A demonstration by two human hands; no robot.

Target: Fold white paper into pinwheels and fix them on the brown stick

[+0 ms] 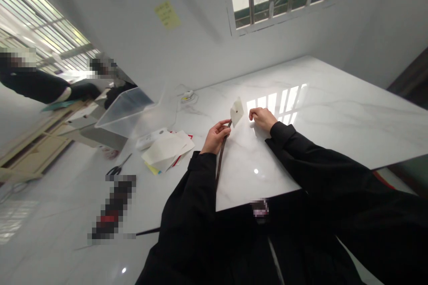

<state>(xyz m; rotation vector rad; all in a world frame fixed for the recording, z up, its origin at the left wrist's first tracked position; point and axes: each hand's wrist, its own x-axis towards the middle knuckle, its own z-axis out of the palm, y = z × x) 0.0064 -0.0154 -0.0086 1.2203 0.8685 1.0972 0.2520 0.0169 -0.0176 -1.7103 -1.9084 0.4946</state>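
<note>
My left hand [216, 137] is closed around a thin brown stick [220, 160], thumb and fingers pinching it near its upper end. At the stick's top sits a cream, roughly diamond-shaped paper piece [237, 111] with a small brown dot at its middle, rather like a pinwheel. To the right of the paper, apart from it, my right hand [263, 118] hovers over the white table [321, 111] with its fingers curled together. Whatever may be between those fingers is hidden.
Cream paper sheets [165, 151] lie left of my hands, beside a white device [154, 137]. Further left are black scissors [115, 170] and a clear plastic bin [129, 111]. A small white object with a cord [187, 95] rests by the wall. Two people are at the far left.
</note>
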